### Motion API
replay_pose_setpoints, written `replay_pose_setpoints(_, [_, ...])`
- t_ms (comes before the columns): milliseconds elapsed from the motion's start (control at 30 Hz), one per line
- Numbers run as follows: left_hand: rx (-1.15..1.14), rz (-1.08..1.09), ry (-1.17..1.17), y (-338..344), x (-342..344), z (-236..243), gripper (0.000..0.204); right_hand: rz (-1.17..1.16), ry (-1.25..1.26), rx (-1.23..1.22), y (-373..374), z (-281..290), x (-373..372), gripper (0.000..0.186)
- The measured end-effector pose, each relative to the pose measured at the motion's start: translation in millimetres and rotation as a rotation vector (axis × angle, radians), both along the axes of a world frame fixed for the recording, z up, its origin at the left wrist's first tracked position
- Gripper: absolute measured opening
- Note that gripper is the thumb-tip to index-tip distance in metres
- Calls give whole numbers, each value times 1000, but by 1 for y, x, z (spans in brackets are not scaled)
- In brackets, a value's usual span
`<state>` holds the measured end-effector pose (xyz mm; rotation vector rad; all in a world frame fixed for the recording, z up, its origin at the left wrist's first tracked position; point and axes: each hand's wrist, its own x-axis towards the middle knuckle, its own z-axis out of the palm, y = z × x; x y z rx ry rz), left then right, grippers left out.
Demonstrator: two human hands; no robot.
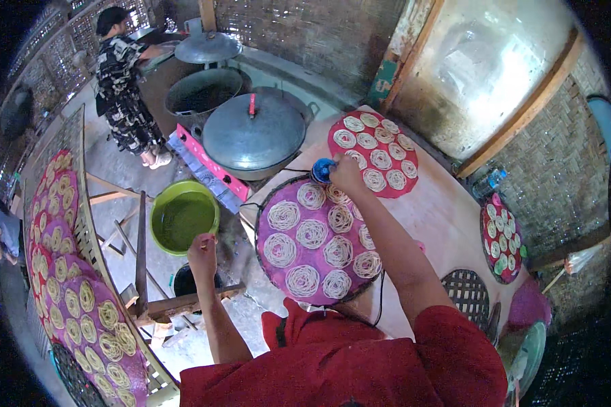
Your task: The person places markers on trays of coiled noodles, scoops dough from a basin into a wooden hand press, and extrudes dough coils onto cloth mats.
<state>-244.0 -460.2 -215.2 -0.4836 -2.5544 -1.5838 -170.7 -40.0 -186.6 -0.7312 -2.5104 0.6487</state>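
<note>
My right hand (pixel 347 178) grips a small round blue piece (pixel 323 169), perhaps a cup, at the far edge of a round tray. Its exact kind is hard to make out. The tray carries a purple sheet (pixel 305 224) with several pale coils of dough strands (pixel 311 233) in loose rows. Just beyond my right hand lies a red sheet (pixel 380 154) with more such coils. My left hand (pixel 202 261) is raised beside the near rim of a green basin (pixel 157 210), its fingers curled together; whatever they hold, if anything, is too small to tell.
A large lidded pot (pixel 254 132) stands on a pink-fronted stove (pixel 210 163), with an open pot (pixel 204 91) behind. Another person (pixel 123 88) works at the back left. Coil-covered purple sheets (pixel 75 298) lie on a rack at left. A dark woven tray (pixel 466 296) lies right of me.
</note>
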Motion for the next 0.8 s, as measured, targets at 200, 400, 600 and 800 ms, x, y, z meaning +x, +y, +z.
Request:
replay_pose_setpoints(200, [62, -12, 2, 3, -9, -6, 14, 287, 64, -166, -89, 44, 1, 22])
replay_pose_setpoints(400, [309, -368, -283, 65, 22, 32, 41, 488, 16, -357, -119, 55, -5, 19])
replay_pose_setpoints(600, [350, -622, -344, 105, 48, 67, 62, 482, 20, -588, -114, 62, -7, 20])
replay_pose_setpoints(800, [610, -527, -484, 143, 64, 80, 53, 457, 116, -868, -106, 74, 11, 19])
